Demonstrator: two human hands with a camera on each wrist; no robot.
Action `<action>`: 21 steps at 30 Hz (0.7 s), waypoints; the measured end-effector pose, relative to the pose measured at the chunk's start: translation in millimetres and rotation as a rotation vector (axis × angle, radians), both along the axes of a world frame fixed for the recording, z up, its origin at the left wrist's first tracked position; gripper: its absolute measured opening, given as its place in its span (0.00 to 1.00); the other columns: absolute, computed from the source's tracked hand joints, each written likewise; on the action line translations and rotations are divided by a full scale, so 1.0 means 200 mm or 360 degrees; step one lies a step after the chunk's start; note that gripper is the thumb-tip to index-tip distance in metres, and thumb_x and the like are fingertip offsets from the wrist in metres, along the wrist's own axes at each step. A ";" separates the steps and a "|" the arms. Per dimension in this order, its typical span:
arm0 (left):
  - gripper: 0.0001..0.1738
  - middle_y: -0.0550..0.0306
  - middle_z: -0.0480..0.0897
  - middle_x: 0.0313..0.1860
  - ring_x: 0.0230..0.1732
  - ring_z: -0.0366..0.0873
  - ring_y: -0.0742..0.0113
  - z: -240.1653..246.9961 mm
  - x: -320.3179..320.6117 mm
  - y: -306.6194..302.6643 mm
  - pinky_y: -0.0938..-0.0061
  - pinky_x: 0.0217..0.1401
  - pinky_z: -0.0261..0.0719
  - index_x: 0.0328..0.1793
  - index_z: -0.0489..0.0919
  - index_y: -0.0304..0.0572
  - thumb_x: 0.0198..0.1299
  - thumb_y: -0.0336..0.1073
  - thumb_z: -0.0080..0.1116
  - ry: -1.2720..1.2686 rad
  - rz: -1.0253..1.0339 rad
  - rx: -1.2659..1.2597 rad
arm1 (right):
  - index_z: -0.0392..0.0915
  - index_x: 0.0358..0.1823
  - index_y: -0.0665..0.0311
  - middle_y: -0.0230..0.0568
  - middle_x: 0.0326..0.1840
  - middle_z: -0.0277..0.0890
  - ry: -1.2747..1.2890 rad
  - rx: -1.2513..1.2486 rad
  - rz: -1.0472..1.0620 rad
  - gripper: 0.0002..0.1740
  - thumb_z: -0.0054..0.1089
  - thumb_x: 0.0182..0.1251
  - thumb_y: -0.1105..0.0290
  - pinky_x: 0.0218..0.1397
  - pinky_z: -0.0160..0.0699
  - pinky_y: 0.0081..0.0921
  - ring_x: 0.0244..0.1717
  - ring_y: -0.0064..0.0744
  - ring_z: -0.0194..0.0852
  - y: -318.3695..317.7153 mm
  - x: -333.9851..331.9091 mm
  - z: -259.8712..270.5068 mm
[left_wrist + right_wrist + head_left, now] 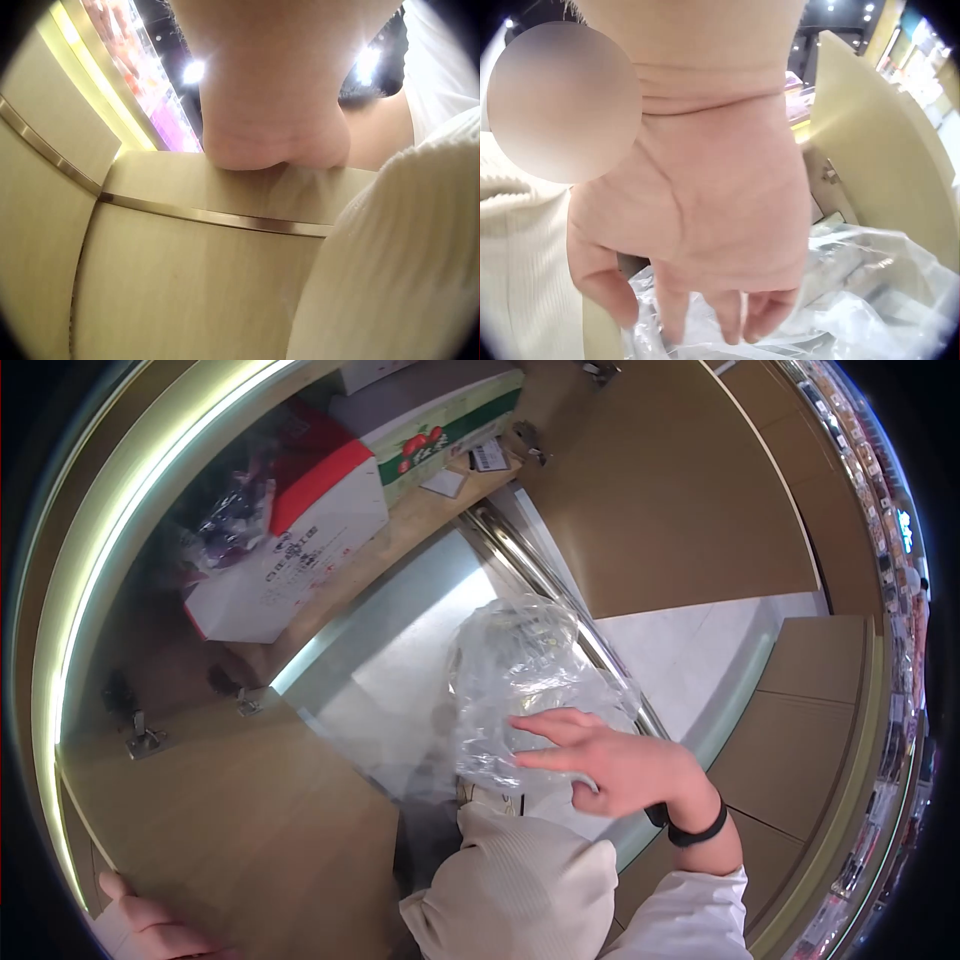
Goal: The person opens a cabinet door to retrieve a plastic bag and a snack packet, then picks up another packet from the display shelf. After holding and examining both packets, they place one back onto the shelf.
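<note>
My right hand (625,765) is over a crumpled clear plastic bag (520,660), palm down. Two of its fingers reach out straight across the bag, while another finger bends back. In the right wrist view, its fingers (724,315) point down at the plastic bag (847,322), pinching nothing. At the lower left, my left hand (150,920) rests against the edge of an open wooden cabinet door (270,830). The left wrist view has the heel of that hand (277,142) against a pale wood panel (195,277); its fingers are hidden there.
A white-and-red box (300,560) and a green-and-white carton (430,440) stand inside the cabinet. Another door (680,490) is open at upper right. A gold-coloured metal rail (560,590) runs beside the bag. A knee in cream ribbed cloth (515,880) is close below the right hand.
</note>
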State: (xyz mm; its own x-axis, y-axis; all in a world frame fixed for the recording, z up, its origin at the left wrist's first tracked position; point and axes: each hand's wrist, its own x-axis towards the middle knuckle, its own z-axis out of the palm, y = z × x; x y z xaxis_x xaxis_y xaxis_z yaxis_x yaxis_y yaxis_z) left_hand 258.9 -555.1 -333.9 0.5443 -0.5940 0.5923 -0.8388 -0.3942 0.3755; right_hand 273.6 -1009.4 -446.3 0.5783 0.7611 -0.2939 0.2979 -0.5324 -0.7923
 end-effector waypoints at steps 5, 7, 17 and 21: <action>0.19 0.72 0.72 0.24 0.32 0.64 0.70 -0.02 -0.06 0.08 0.63 0.48 0.53 0.22 0.76 0.61 0.55 0.61 0.62 0.0093 0.0066 0.0048 | 0.68 0.70 0.62 0.67 0.65 0.68 0.0116 -0.0026 -0.0556 0.39 0.49 0.49 0.83 0.70 0.65 0.40 0.68 0.59 0.64 -0.10 0.08 -0.33; 0.20 0.73 0.72 0.25 0.33 0.64 0.70 -0.03 -0.10 0.11 0.62 0.49 0.53 0.23 0.76 0.61 0.55 0.62 0.62 0.0146 0.0107 0.0065 | 0.60 0.74 0.66 0.60 0.72 0.62 0.0134 -0.0252 -0.0839 0.40 0.45 0.54 0.85 0.71 0.65 0.33 0.68 0.54 0.67 -0.09 0.09 -0.36; 0.22 0.70 0.69 0.28 0.38 0.64 0.63 0.03 -0.07 0.10 0.57 0.51 0.52 0.25 0.73 0.61 0.59 0.65 0.58 0.0182 0.0038 0.0397 | 0.66 0.67 0.66 0.53 0.63 0.72 -0.0690 -0.0250 -0.0750 0.25 0.44 0.70 0.72 0.65 0.71 0.38 0.62 0.53 0.72 -0.04 0.02 -1.07; 0.19 0.76 0.74 0.34 0.38 0.67 0.65 0.12 -0.03 -0.01 0.59 0.47 0.52 0.30 0.78 0.64 0.49 0.63 0.70 0.0208 0.0061 0.0632 | 0.68 0.66 0.60 0.52 0.54 0.72 -0.0797 -0.1288 -0.0604 0.26 0.52 0.64 0.70 0.58 0.78 0.49 0.63 0.47 0.69 0.08 0.21 -1.02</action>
State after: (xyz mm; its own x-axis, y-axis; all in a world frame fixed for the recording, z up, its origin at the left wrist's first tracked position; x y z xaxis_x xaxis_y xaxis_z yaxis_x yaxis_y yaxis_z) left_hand 253.8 -557.3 -310.1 0.6258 -0.7403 0.2459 -0.7762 -0.5597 0.2903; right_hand 314.7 -994.3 -650.0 0.9373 0.1827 -0.2969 0.1960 -0.9805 0.0155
